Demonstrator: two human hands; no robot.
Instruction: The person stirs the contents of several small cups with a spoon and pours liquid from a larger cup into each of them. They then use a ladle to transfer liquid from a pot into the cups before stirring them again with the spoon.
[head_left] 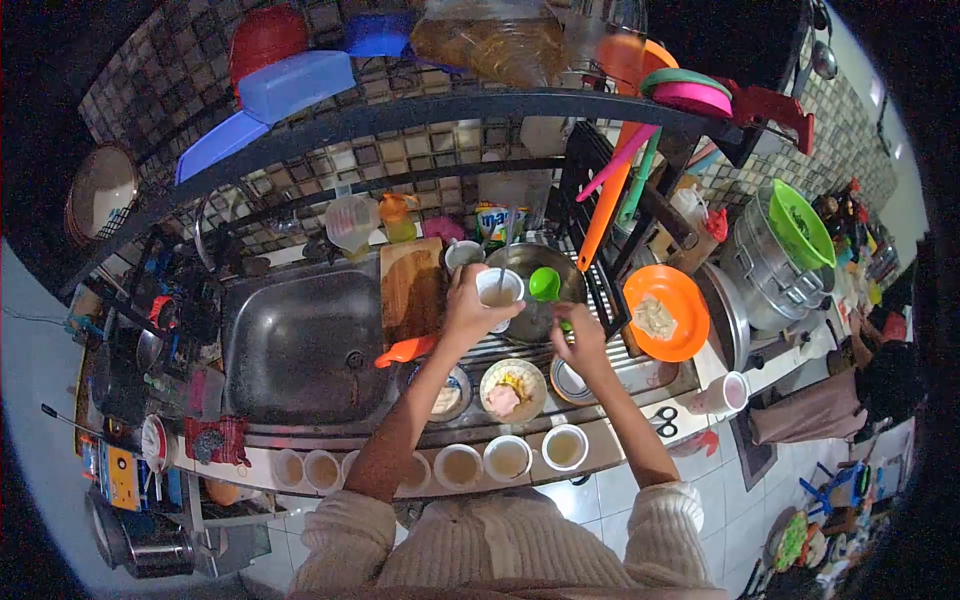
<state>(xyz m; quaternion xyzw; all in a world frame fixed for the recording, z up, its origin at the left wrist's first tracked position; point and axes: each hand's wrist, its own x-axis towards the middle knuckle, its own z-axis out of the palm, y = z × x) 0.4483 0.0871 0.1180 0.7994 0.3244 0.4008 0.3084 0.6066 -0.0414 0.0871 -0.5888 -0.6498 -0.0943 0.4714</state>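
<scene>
My left hand (466, 320) grips a small white cup (500, 288) at the near rim of a metal pot (565, 268). A thin metal handle stands up out of the cup. In my right hand (584, 346) is the handle of a green ladle (544, 284), its bowl over the pot, just right of the cup. Nearer my body, a pale bowl (513, 372) with pink and yellow contents sits between my forearms. Another white cup (464, 254) stands behind my left hand. Several cups of cloudy liquid, including a white cup (565, 447), line the counter's front edge.
Left of the pot are a wooden cutting board (408, 285), an orange handle (406, 350) and a steel sink (290, 330). An orange plate (690, 318) holds pale food on the right, with black scissors (665, 421) nearer. A dark shelf bar (400, 120) crosses overhead.
</scene>
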